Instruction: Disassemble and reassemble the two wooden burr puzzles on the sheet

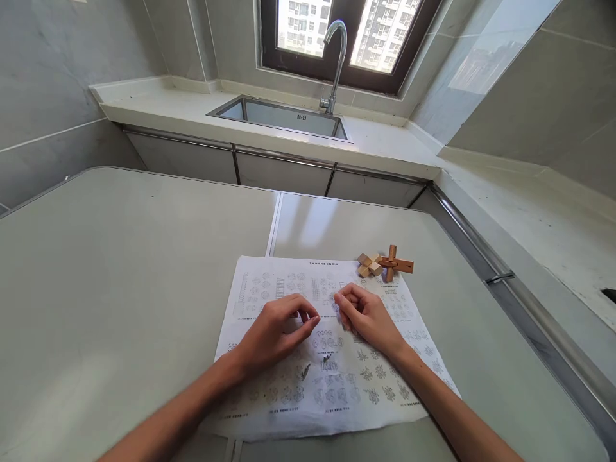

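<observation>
A printed paper sheet (327,388) lies on the table under both my hands, covered with small line drawings and rows of text. Over its left half, my left hand (289,324) is bent, its thumb and fingertips drawn together with nothing visible between them. Facing it across a small gap, my right hand (368,314) is loosely closed, fingers curled in, and no object shows in it. Beyond the right hand, at the sheet's far right corner, sit a pale wooden block puzzle (369,265) and a darker brown wooden cross-shaped puzzle (392,263), side by side.
The pale table (120,289) has a seam down its middle. Behind it runs a white counter (380,138) with a sink (279,115) and a curved metal faucet (337,64) below a window. Another counter with a metal rail (500,278) borders the right side.
</observation>
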Demonstrator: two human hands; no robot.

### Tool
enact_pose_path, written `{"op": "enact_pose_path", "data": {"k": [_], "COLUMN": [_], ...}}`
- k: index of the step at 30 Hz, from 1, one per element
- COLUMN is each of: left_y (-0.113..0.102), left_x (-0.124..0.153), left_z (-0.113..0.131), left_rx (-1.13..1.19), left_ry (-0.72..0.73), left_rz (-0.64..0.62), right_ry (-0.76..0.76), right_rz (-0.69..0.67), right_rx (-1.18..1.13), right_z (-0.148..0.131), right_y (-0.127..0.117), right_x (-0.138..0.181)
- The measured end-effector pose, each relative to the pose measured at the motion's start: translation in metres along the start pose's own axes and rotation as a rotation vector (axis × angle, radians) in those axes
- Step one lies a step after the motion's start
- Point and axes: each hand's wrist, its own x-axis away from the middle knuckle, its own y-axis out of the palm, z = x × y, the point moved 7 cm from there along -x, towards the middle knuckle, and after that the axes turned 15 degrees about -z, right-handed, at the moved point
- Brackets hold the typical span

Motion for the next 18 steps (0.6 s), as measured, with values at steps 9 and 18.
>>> {"op": "enact_pose_path", "data": {"k": [9,18], "left_y": [-0.0006,-0.0015], "left_x": [0.0001,0.0000], "left_z": [0.0005,0.0003], "left_rx": [0.002,-0.012], "left_ry": [-0.011,-0.010], "left_rz": [0.002,0.014], "right_ry": [-0.002,-0.011], "right_rz": [-0.007,-0.005], "right_rx": [0.017,0.015], "right_z": [0.0003,-0.0028], "right_y": [0.0015,0.0023], "right_x": [-0.0008,-0.0011]}}
